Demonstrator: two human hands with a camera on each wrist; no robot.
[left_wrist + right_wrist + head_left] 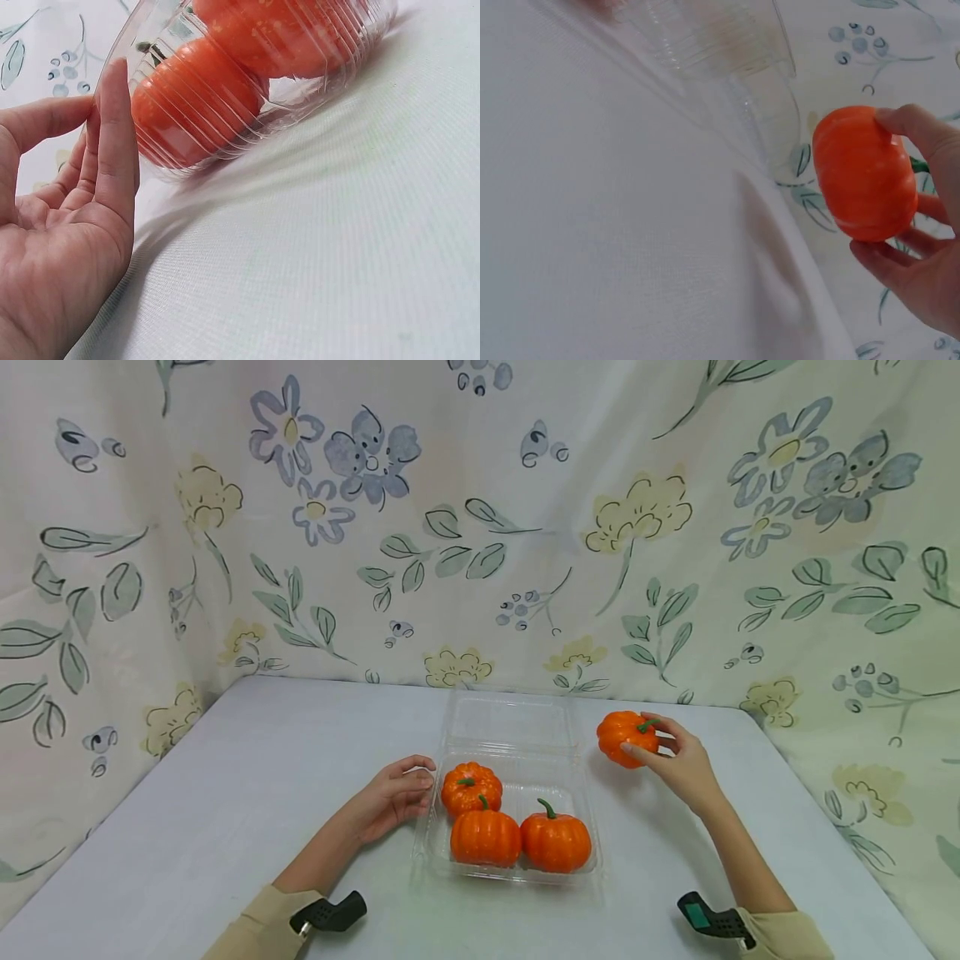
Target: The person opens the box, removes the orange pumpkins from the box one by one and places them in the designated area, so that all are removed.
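Right of the clear container (536, 772), near its open lid (510, 720), one orange pumpkin (618, 735) hangs above the counter (315, 727), held by the right grip (681, 764), stem (647, 725) turned away (three other pumpkins (486, 842) sit inside); the left grip (393, 795) pinches the container's left rim.

We saw the left hand (75, 232) hold the edge of a clear container (172, 30).
Through its ribbed wall we made out a far orange pumpkin (196, 101), just beside the hand, and a near orange pumpkin (281, 34) to its right, above a white cloth (307, 247).
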